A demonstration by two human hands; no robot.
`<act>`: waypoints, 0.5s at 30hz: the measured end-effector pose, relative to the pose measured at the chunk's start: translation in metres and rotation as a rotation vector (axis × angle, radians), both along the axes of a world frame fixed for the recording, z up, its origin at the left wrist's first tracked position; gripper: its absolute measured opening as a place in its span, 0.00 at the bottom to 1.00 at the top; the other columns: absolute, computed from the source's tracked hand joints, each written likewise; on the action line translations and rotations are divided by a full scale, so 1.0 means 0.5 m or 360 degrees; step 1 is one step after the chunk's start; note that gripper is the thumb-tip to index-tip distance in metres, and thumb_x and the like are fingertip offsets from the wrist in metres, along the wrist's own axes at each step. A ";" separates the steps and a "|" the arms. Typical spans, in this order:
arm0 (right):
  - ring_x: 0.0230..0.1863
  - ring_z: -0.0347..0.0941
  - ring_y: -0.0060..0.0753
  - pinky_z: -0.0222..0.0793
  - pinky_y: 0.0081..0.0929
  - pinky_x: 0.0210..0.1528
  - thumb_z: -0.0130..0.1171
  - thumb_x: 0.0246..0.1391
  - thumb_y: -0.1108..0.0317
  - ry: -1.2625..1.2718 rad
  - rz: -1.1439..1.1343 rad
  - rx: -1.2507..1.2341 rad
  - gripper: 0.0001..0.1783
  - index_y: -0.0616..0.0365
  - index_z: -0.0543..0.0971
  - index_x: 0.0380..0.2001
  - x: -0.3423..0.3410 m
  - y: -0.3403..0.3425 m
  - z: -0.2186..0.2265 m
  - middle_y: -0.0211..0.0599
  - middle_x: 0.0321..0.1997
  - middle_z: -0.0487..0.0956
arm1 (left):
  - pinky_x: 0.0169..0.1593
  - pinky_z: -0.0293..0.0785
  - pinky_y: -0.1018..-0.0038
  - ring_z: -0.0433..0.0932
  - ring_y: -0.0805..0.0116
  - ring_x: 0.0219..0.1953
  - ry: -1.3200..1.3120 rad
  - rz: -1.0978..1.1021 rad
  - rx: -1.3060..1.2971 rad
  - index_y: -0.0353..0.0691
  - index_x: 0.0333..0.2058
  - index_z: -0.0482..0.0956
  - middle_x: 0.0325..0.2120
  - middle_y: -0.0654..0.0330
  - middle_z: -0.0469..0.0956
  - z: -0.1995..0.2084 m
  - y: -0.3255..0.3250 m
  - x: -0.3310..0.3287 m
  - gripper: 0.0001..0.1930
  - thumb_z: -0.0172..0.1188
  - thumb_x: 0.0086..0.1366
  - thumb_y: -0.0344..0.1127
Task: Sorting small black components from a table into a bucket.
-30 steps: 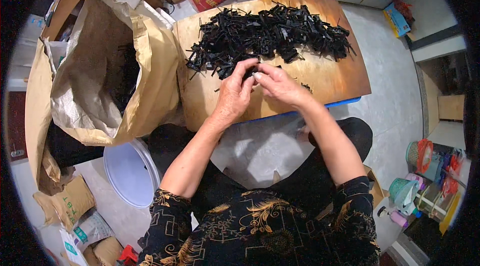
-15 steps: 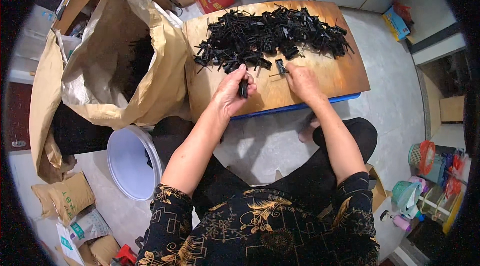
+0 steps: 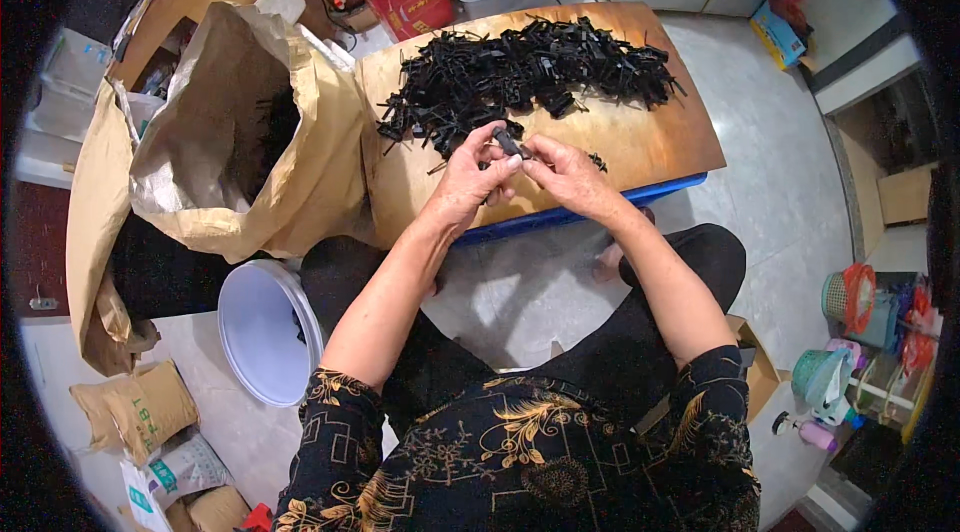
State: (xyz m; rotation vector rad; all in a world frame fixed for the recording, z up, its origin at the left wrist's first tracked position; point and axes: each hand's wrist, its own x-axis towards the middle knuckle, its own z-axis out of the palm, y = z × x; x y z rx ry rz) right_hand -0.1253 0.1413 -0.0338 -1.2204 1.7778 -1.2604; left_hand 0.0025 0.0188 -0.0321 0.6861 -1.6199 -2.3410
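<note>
From the head view, I read everything against the pile (image 3: 525,77) of black parts on the tabletop (image 3: 650,137). The piece (image 3: 508,143) is up between the person's two hands, just on the near side of the pile, toward its left part. What I watch most is its long axis: it slants, the left end nearer the pile, the right end dropping away from it toward the right hand (image 3: 566,175). Neither hand is far from it; the left hand (image 3: 470,175) has more of it.

The left hand is clamped on the piece, fingers on the pile side and thumb on the person's side. The right hand's fingertips are together, pinching at its right end, as I judge it. Something dark shows under the left hand's curled fingers; I cannot tell whether it is a second part.

The piece looks black, short and narrow, with a slightly lighter sheen on its upper face; the fingers hide its ends, so I cannot make out finer detail. A small dark bit (image 3: 598,162) lies just beside the right hand, on the pile's near side. Left of the pile stands the open sack (image 3: 325,147), with more black stuff inside.
</note>
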 end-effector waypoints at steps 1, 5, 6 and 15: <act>0.23 0.59 0.16 0.59 0.20 0.25 0.50 0.55 0.65 0.0000 -0.0008 -0.0001 0.08 0.59 0.70 0.31 0.002 0.002 -0.003 0.23 0.19 0.65 | 0.17 0.60 0.85 0.72 0.77 0.19 -0.0009 0.0008 -0.0079 0.35 0.55 0.57 0.29 0.61 0.72 0.000 0.003 -0.001 0.30 0.60 0.57 0.34; 0.23 0.61 0.16 0.60 0.20 0.26 0.50 0.54 0.66 0.0029 -0.0025 -0.0077 0.07 0.59 0.71 0.32 0.022 0.002 -0.007 0.25 0.20 0.68 | 0.16 0.60 0.86 0.75 0.76 0.22 -0.0036 0.0162 -0.0195 0.34 0.50 0.62 0.27 0.61 0.74 -0.001 0.011 -0.006 0.22 0.57 0.59 0.35; 0.23 0.62 0.15 0.60 0.19 0.26 0.50 0.54 0.67 0.0042 -0.0037 -0.0150 0.07 0.58 0.71 0.32 0.027 0.002 -0.006 0.25 0.20 0.69 | 0.16 0.60 0.86 0.75 0.76 0.22 -0.0038 0.0163 -0.0195 0.34 0.50 0.62 0.27 0.61 0.74 -0.005 0.011 -0.005 0.22 0.57 0.59 0.35; 0.23 0.62 0.14 0.59 0.16 0.25 0.49 0.57 0.63 -0.0207 -0.0233 -0.0065 0.11 0.60 0.71 0.36 0.039 -0.009 -0.021 0.25 0.22 0.70 | 0.26 0.72 0.80 0.74 0.74 0.22 0.0053 0.0345 -0.0544 0.33 0.45 0.62 0.25 0.60 0.71 0.001 0.024 -0.016 0.18 0.56 0.58 0.26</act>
